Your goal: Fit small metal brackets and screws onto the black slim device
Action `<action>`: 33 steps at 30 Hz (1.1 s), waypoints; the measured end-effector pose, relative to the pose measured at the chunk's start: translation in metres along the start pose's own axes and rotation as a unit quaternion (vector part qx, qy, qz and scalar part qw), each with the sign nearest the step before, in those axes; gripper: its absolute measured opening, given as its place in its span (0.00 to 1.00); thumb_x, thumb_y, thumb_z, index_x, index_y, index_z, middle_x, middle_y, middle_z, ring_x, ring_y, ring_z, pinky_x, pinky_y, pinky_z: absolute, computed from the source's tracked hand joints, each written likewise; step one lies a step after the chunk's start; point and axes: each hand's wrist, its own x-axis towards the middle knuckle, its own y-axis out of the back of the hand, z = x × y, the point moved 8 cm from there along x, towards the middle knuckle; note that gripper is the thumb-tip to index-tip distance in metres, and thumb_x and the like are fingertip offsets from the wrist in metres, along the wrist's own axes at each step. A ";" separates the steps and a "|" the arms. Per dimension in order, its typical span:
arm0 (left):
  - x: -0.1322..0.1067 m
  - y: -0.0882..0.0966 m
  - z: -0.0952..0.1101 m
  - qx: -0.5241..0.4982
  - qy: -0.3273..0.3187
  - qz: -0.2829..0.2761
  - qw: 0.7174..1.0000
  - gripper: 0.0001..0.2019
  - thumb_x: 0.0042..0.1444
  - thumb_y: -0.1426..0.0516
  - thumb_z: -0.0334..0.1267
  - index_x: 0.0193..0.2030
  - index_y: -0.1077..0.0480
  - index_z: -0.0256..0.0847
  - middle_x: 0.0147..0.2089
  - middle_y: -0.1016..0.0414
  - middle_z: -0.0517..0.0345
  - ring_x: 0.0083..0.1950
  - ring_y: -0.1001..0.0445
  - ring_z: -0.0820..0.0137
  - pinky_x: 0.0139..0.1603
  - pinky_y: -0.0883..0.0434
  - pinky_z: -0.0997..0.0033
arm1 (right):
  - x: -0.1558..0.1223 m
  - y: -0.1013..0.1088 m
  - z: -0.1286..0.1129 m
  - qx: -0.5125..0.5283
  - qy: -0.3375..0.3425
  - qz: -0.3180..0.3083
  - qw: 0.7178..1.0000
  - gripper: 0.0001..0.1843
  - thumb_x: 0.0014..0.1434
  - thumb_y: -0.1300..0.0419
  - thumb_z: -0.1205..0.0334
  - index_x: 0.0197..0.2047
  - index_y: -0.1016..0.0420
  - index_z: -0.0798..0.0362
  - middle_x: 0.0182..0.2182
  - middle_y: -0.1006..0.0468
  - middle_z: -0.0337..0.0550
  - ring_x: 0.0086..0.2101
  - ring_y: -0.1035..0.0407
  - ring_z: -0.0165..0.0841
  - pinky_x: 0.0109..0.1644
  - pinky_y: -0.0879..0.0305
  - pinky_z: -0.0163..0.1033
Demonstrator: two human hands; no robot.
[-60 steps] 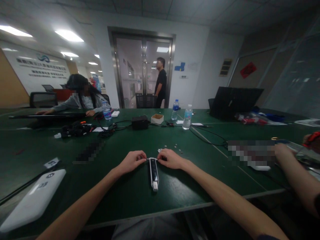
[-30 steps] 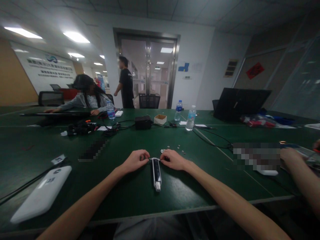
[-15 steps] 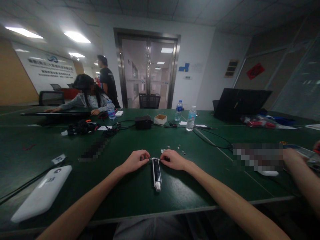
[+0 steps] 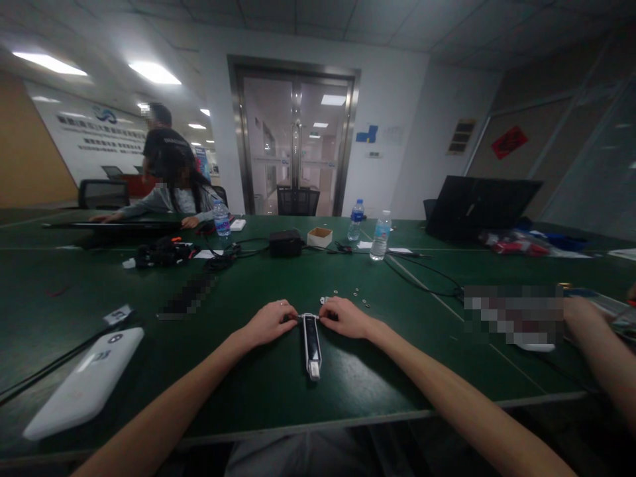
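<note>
A narrow black and white stick-shaped device (image 4: 311,344) lies lengthwise on the green table (image 4: 258,391), its white plug end toward me. My left hand (image 4: 271,322) pinches at its far end from the left, fingers curled together. From the right, my right hand (image 4: 344,317) pinches the same far end, fingers closed. A thin metal piece seems to sit between my fingertips at that end; I cannot make it out clearly. Several small washers (image 4: 358,296) lie just beyond my right hand.
A white flat case (image 4: 84,384) lies at the near left by a cable. Another person's arm (image 4: 599,358) rests at the right edge. Two water bottles (image 4: 381,236), a small box (image 4: 320,237), a black adapter (image 4: 285,244), a laptop (image 4: 479,207) and a seated person (image 4: 171,199) lie farther off.
My hands and the device have stayed in place, left fingers shifting slightly. The standing person in black has walked from the glass doors leftward to behind the seated person.
</note>
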 end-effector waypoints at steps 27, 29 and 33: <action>-0.001 -0.006 -0.026 -0.011 0.103 -0.067 0.992 0.11 0.60 0.47 0.43 0.40 0.30 0.39 0.41 0.30 0.54 0.40 0.30 0.67 0.37 0.34 0.71 | 0.000 0.000 0.000 0.010 0.004 0.004 1.000 0.05 0.60 0.43 0.65 0.36 0.26 0.55 0.32 0.26 0.42 0.33 0.33 0.30 0.39 0.38 0.35; -0.001 -0.006 -0.026 -0.003 0.097 -0.063 0.993 0.11 0.60 0.48 0.44 0.41 0.30 0.39 0.41 0.30 0.54 0.40 0.30 0.67 0.39 0.34 0.71 | 0.000 0.000 -0.001 0.010 0.004 0.003 1.000 0.05 0.60 0.43 0.65 0.36 0.26 0.55 0.33 0.26 0.42 0.33 0.33 0.30 0.39 0.38 0.35; -0.001 -0.005 -0.025 0.023 0.087 -0.053 0.995 0.10 0.60 0.47 0.43 0.41 0.31 0.40 0.41 0.30 0.54 0.41 0.31 0.67 0.40 0.34 0.69 | 0.000 0.001 -0.003 0.012 0.003 -0.001 1.000 0.05 0.59 0.43 0.66 0.36 0.26 0.55 0.31 0.26 0.42 0.32 0.33 0.30 0.39 0.38 0.35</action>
